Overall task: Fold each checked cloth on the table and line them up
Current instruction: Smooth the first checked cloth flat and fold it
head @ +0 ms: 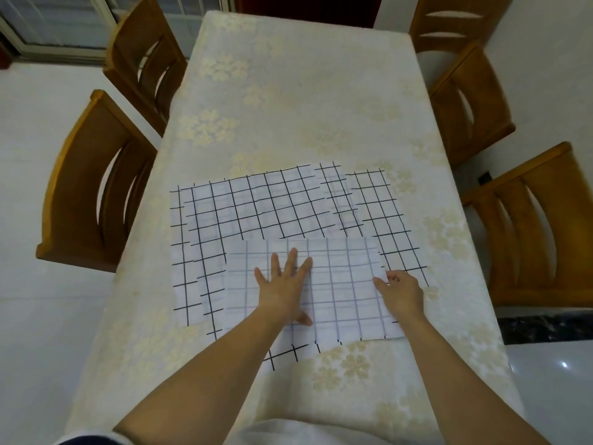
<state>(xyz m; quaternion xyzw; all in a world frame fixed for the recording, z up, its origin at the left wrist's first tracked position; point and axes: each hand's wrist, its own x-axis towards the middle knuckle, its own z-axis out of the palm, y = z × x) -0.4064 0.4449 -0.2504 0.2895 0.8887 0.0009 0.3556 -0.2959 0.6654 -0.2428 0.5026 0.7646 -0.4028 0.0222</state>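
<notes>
Head view: the left hand (284, 285) lay flat, fingers straight and spread, pressing the folded checked cloth (346, 284) onto the near part of the surface (288, 91), probably to pin the fold; the right hand (401, 290) pinched its right edge with curled fingers, seemingly to square it; unfolded checked cloths (256, 207) lay spread beneath.

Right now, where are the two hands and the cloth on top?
left hand (284, 285), head view, back of the hand.
right hand (402, 292), head view, back of the hand.
top cloth (346, 284), head view, its bare middle between the hands.
</notes>
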